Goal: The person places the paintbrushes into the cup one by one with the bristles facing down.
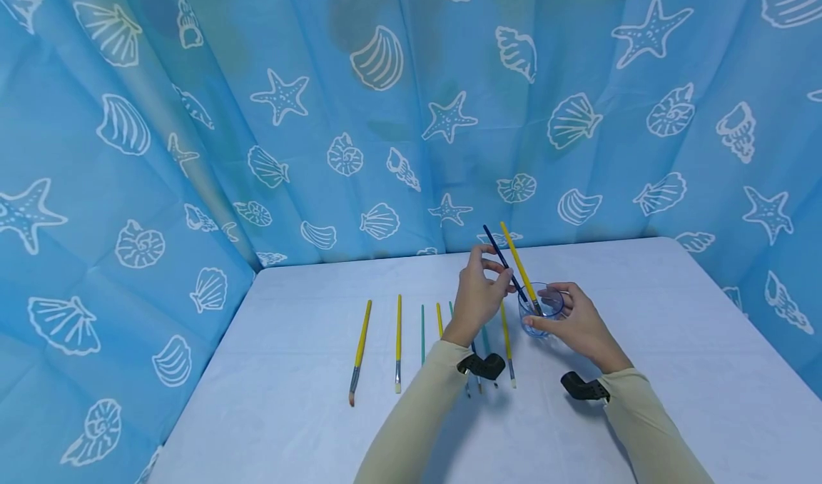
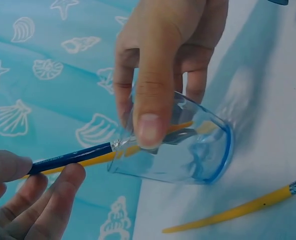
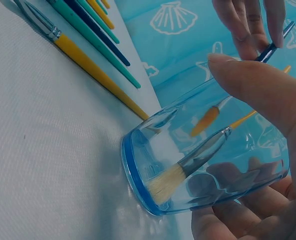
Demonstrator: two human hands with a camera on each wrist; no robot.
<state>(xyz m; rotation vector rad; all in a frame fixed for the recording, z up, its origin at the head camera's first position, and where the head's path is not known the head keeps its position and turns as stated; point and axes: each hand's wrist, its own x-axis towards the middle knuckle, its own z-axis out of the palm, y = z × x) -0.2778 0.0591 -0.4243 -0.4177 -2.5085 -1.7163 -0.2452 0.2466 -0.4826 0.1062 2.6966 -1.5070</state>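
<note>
A blue curtain (image 1: 308, 113) printed with white shells and starfish stands along the far and left sides of a table (image 1: 270, 427) covered in white cloth. At the right of centre, the person's left hand (image 1: 477, 295) pinches a dark blue brush (image 1: 499, 252) by its handle between thumb and fingertips. The brush is tilted, its handle end up and to the left, its orange-brown bristles inside a clear blue glass (image 2: 212, 165), above the bottom.

The right hand (image 1: 587, 327) grips this glass from the right, thumb across the near side and fingers curled about the other. Whether the base touches the cloth cannot be determined. A yellow brush (image 1: 516, 259) also leans inside the glass, pale bristles down at the bottom, handle rising beyond the rim.

Outward from the hands, each wrist carries a black mount, one on the left (image 1: 481, 365) and one on the right (image 1: 583, 386), at the end of a pale sleeve. To the left of the glass lies a row of further brushes, handles to the far side and bristles near. A yellow-handled one (image 1: 506, 334) lies nearest the glass; teal, dark blue and yellow ones follow, partly hidden by the left arm. The leftmost brush (image 1: 361, 341) is yellow with reddish-brown bristles.
</note>
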